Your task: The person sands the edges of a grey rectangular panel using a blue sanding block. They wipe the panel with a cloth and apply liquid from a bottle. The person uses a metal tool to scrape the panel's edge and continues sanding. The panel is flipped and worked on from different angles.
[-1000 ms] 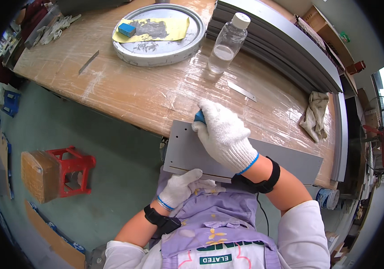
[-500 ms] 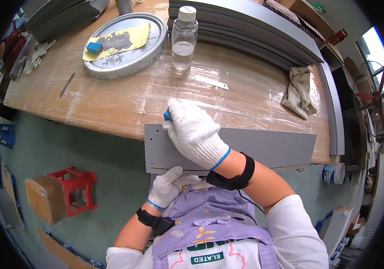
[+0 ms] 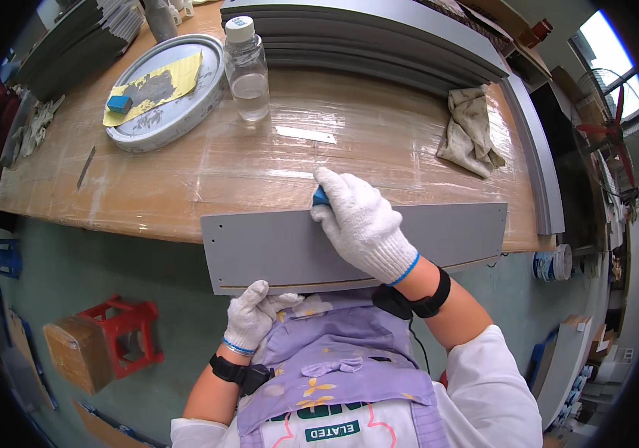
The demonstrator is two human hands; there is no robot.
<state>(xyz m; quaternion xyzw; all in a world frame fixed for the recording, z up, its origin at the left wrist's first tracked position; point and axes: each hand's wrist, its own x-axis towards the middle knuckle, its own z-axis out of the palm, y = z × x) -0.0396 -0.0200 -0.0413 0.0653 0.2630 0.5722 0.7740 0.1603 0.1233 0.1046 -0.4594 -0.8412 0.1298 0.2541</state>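
Observation:
My right hand (image 3: 360,228), in a white knit glove, is closed around a small blue block (image 3: 321,196), mostly hidden by the fingers. It presses down at the far edge of a long grey board (image 3: 259,246), left of the board's middle. The board overhangs the table's near edge, has small holes at its ends and a thin groove along its near side. My left hand (image 3: 250,317), also gloved, is at the near edge toward the left end, thumb over the edge and fingers bent beside it, holding the board.
On the plastic-covered table (image 3: 162,183) are a round grey lid (image 3: 207,89) with a smeared yellow sheet (image 3: 185,75) and blue block (image 3: 119,104), a clear bottle (image 3: 249,86), a white strip (image 3: 304,134) and a rag (image 3: 472,134). Grey boards (image 3: 379,52) are stacked behind. A red stool (image 3: 121,343) stands left.
My right hand has slid rightward along the board's far edge with the blue block. The left hand keeps its place on the near edge. The whole view has shifted.

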